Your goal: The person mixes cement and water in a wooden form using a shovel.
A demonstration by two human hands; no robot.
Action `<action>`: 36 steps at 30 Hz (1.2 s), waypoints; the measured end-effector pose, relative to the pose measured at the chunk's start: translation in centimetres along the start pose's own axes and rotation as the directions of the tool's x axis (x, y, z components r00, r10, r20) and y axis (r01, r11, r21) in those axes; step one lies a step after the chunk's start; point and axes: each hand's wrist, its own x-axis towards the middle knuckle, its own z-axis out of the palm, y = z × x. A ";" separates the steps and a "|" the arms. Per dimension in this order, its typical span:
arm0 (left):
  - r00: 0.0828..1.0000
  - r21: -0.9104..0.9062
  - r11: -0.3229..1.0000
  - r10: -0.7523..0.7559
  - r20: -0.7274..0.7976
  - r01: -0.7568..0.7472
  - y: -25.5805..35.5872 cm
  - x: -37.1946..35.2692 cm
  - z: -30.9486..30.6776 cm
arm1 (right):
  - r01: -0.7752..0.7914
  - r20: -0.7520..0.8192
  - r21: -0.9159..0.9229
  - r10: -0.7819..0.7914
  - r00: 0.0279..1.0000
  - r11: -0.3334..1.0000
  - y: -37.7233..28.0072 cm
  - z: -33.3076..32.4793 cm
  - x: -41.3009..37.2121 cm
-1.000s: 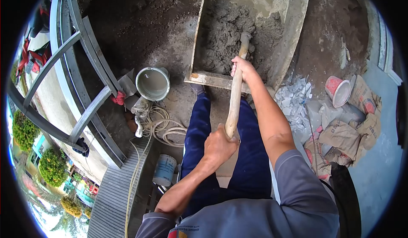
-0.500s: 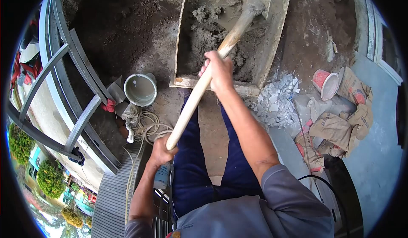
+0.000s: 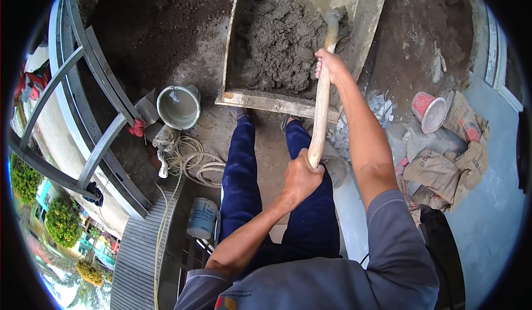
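A long wooden handle [image 3: 320,116] runs up from my lap to a tool head sunk in wet grey mortar [image 3: 282,44]. My left hand [image 3: 302,176] is wrapped round the handle's lower end, above my thighs. Farther up, my right hand [image 3: 331,65] grips the same handle over the right part of the mixing trough [image 3: 277,103]. The blade is hidden in the mortar; only the socket [image 3: 333,15] shows near the trough's right side.
On the left stand a bucket [image 3: 179,107], a coiled hose [image 3: 195,163] and a metal frame [image 3: 105,146]. A white tub [image 3: 203,218] is beside my leg. To the right lie a red bucket [image 3: 429,112], paper sacks [image 3: 435,172] and white chips [image 3: 380,108].
Both hands have moved right with the handle, which is now nearly upright in view instead of slanted. The tool head sits slightly lower, and the mortar is heaped differently.
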 end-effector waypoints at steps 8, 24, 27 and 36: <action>0.990 0.247 0.965 -0.113 0.081 0.090 1.2 -4.3 -8.6 | -0.235 0.117 0.334 0.207 0.971 0.913 8.9 2.4 -0.6; 0.950 -0.064 0.950 0.308 0.057 -0.305 -5.9 -1.9 -6.4 | 0.453 -0.131 0.036 -0.445 0.886 0.891 -7.5 6.0 -16.8; 0.939 -0.151 0.929 0.343 0.019 -0.337 -1.6 2.6 -0.1 | 0.510 -0.116 -0.039 -0.511 0.852 0.859 -12.1 1.5 -13.4; 0.998 -0.178 0.984 0.011 0.067 0.001 -3.8 -0.1 6.0 | 0.042 -0.141 -0.157 -0.064 0.988 0.987 2.1 -2.9 -0.4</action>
